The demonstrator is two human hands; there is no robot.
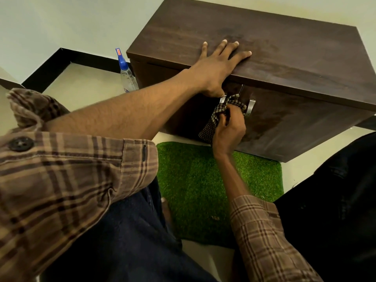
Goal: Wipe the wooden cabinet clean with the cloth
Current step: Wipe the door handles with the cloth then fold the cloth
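We brace our left hand (217, 64), fingers (240, 54) flat, on the dark wooden cabinet (284, 64) while our right hand (228, 131) pinches the checked cloth (215, 119) around its silver door handles (251, 107), likely needing door-front strokes next.

- A single head-worn view is given, aimed forward and steeply down from above the left hand (216, 64) and right hand (228, 131).
- The wooden cabinet (284, 64) is seen close, just beyond both hands.
- The frame edges are bent by wide-angle distortion.
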